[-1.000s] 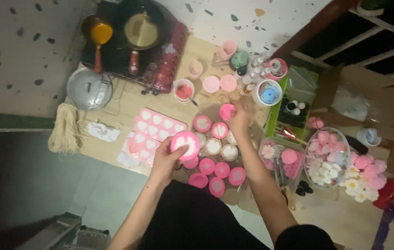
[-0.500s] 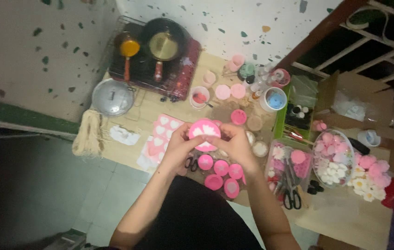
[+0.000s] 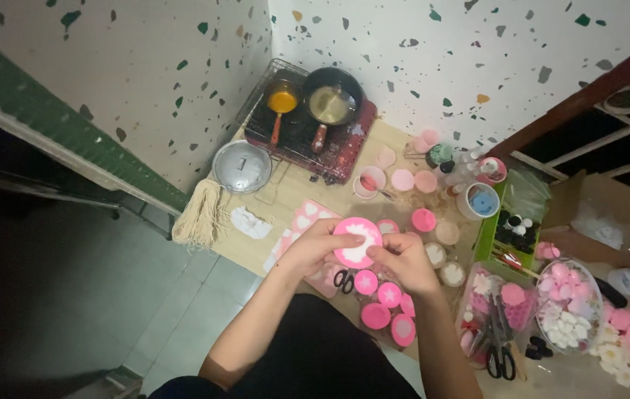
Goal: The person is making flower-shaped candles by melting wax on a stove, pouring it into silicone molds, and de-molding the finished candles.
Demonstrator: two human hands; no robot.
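Round pink mould point(image 3: 357, 242), white filling showing, sits up above the table point(image 3: 256, 247), pinched between both my hands. Left hand point(image 3: 315, 250) curls closed on its left rim, right hand point(image 3: 404, 260) grips the right rim with bent fingers. I reckon flexing gently and evenly, level over the small pink moulds point(image 3: 378, 295), avoids cracking.

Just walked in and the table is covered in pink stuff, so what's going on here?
A person holds a round pink mould with white filling in both hands, the left hand at its left edge and the right hand at its right, above a low wooden table. Below the hands sit small pink round moulds and black scissors. A heart mould tray lies to the left. At the back, two pans stand on a stove.
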